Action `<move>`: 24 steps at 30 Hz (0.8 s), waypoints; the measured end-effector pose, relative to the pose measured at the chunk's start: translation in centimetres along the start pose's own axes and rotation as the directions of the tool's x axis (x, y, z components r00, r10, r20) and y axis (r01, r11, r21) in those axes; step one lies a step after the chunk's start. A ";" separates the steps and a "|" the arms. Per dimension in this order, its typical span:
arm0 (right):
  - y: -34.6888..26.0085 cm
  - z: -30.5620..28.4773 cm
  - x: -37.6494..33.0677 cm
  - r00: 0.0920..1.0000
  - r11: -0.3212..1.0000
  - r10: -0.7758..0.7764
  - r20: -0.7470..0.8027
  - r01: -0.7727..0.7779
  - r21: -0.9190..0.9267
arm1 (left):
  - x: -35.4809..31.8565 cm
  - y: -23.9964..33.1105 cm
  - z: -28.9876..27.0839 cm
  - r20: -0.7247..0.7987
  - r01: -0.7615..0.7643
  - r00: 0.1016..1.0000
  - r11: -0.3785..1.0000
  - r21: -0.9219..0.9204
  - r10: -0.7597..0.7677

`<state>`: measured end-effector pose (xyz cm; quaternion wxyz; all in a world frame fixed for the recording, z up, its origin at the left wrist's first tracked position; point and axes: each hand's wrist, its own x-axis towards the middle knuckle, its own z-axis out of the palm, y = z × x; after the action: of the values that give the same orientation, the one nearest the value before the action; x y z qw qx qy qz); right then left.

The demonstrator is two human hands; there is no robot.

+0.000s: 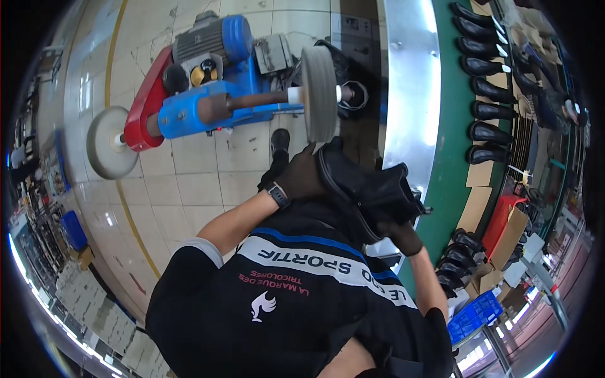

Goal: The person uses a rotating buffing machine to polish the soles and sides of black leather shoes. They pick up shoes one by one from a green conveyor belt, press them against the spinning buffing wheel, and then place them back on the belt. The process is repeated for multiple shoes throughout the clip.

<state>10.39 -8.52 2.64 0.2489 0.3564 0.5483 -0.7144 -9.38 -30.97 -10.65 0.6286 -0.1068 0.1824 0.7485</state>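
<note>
A black ankle boot (367, 194) lies on its side in the air in front of my body, between both my dark-gloved hands. My left hand (304, 176), with a watch at its wrist, is closed on the boot's toe end. On the shaft end my right hand (401, 238) is closed, its fingertips partly hidden. Right above the boot's toe is a grey buffing wheel (320, 94). Whether boot and wheel touch, I cannot tell.
The blue polishing machine (189, 113) has a red guard (146, 101), a motor (208, 39) and a second, pale wheel (112, 143). At right run a metal ledge (413, 82) and a green conveyor belt (449, 126), beside a row of black shoes (490, 112). A blue crate (476, 315) stands lower right.
</note>
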 end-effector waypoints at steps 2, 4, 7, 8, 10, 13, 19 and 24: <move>3.3 2.0 2.1 0.996 0.973 0.048 -0.074 -0.030 0.229 | 0.6 -1.6 -1.2 -0.053 -0.203 0.975 0.961 0.185 0.216; 6.4 3.4 4.1 0.991 0.968 0.026 -0.131 0.008 0.252 | 1.4 -3.0 -2.6 -0.102 -0.316 0.936 0.931 0.184 0.337; 7.9 5.9 6.3 0.979 0.879 0.078 -0.186 0.020 0.476 | 3.6 -3.2 -5.8 -0.208 -0.230 0.968 0.834 -0.502 0.142; 8.2 7.0 7.2 0.975 0.817 0.113 -0.189 0.017 0.576 | 4.4 -3.0 -6.9 -0.222 -0.229 0.966 0.848 -0.478 0.135; 6.3 9.6 9.3 0.978 0.778 0.065 -0.198 0.075 0.624 | 6.3 -1.7 -9.5 -0.250 -0.227 0.960 0.881 -0.415 0.130; 9.3 8.8 15.5 0.975 0.786 -0.055 -0.215 0.175 0.592 | 8.8 0.2 -13.0 -0.225 -0.207 0.966 0.906 -0.371 0.128; 11.9 8.9 16.4 0.879 0.914 -0.405 -0.254 0.393 -0.097 | 8.5 2.2 -13.9 -0.208 -0.170 0.972 0.929 -0.329 0.105; 8.1 10.6 8.6 0.914 0.956 -0.294 -0.280 0.283 -0.079 | 3.6 0.8 -8.1 -0.197 -0.088 0.980 0.903 -0.420 0.004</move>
<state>8.58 -20.64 -7.45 0.0644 0.3676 0.6381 -0.6735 -11.44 -31.16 -19.34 0.5515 -0.3088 0.0761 0.7712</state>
